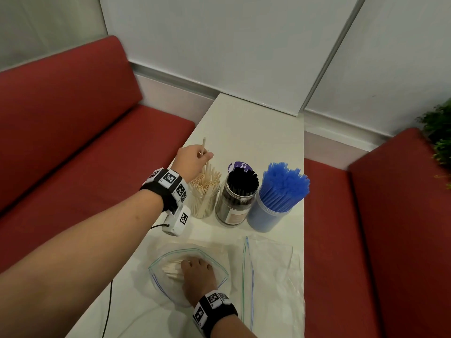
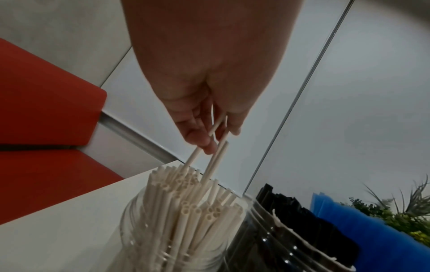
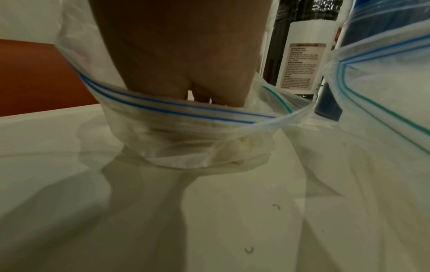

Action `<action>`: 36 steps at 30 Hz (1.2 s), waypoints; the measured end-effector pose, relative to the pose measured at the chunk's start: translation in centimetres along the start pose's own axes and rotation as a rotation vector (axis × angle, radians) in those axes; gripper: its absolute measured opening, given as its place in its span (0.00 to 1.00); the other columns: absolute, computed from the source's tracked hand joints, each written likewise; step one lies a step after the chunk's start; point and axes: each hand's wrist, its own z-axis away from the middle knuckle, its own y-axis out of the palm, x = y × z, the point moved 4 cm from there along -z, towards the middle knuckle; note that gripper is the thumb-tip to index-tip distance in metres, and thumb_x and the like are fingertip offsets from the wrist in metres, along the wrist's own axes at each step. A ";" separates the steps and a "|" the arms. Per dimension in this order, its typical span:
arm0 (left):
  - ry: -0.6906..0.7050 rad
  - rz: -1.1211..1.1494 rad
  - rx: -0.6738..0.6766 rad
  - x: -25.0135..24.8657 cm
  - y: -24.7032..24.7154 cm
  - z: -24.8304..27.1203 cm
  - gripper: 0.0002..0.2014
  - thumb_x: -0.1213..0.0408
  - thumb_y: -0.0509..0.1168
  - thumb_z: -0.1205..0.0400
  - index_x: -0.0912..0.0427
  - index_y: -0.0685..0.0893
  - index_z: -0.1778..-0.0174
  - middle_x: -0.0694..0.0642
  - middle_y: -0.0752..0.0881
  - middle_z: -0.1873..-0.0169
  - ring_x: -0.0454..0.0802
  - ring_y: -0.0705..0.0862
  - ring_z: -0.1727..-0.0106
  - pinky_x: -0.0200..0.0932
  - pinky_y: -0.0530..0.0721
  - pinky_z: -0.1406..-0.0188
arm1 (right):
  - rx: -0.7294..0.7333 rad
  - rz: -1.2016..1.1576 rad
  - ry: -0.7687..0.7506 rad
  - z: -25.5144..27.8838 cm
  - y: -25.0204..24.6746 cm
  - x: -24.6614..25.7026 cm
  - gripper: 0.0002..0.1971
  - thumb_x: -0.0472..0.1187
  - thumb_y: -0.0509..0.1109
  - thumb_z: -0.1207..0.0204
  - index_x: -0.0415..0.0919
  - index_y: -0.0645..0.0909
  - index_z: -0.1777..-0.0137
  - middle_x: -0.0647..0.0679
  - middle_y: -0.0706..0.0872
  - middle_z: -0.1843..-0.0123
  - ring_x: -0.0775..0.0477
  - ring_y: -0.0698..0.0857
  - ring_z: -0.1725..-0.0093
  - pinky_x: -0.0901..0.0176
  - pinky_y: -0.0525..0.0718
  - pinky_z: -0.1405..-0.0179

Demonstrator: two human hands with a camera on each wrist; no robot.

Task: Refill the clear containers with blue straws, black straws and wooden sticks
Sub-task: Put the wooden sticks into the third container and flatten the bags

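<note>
wooden sticks (image 2: 216, 156), light and stiff, pinched mid-shaft by left hand (image 1: 191, 161) fingers; right hand (image 1: 199, 276) fingers hidden in bag (image 1: 156, 267).

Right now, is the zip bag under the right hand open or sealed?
Open: the zip bag mouth gapes wide, and the right hand reaches inside onto the sticks.

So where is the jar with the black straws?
In the head view, the black-straw jar stands mid-table, between the wooden-stick jar on its left and the blue-straw container on its right.
</note>
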 end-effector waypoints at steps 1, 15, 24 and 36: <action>-0.026 -0.007 0.056 0.1 0.2 0.1 0.17 0.53 0.65 0.16 0.65 0.86 0.55 0.57 0.90 0.62 0.56 0.88 0.64 0.52 0.89 0.56 | 0.002 0.002 -0.001 0.0 0.0 0.1 0.22 0.31 0.59 0.18 0.37 0.70 0.24 0.33 0.74 0.23 0.30 0.72 0.23 0.36 0.70 0.24; -0.145 0.046 0.191 1.3 1.2 0.9 0.14 0.52 0.68 0.17 0.60 0.83 0.44 0.57 0.87 0.58 0.51 0.87 0.70 0.44 0.87 0.63 | 0.034 -0.036 -0.004 0.0 -0.6 -0.1 0.24 0.27 0.59 0.18 0.34 0.68 0.22 0.33 0.74 0.23 0.30 0.74 0.24 0.35 0.72 0.26; 0.245 -0.420 0.364 0.7 3.3 1.6 0.29 0.48 0.51 0.10 0.63 0.64 0.18 0.59 0.61 0.17 0.60 0.57 0.15 0.59 0.56 0.19 | 0.005 -0.087 0.036 0.5 -0.7 0.1 0.21 0.40 0.56 0.14 0.39 0.67 0.22 0.37 0.77 0.26 0.33 0.76 0.27 0.38 0.68 0.25; 0.387 0.025 -0.118 0.2 -1.5 5.4 0.17 0.54 0.57 0.11 0.56 0.81 0.29 0.52 0.82 0.32 0.50 0.76 0.27 0.48 0.69 0.24 | 0.105 -0.085 0.108 0.4 -1.8 0.7 0.17 0.38 0.55 0.13 0.38 0.77 0.29 0.37 0.82 0.28 0.33 0.82 0.29 0.39 0.76 0.28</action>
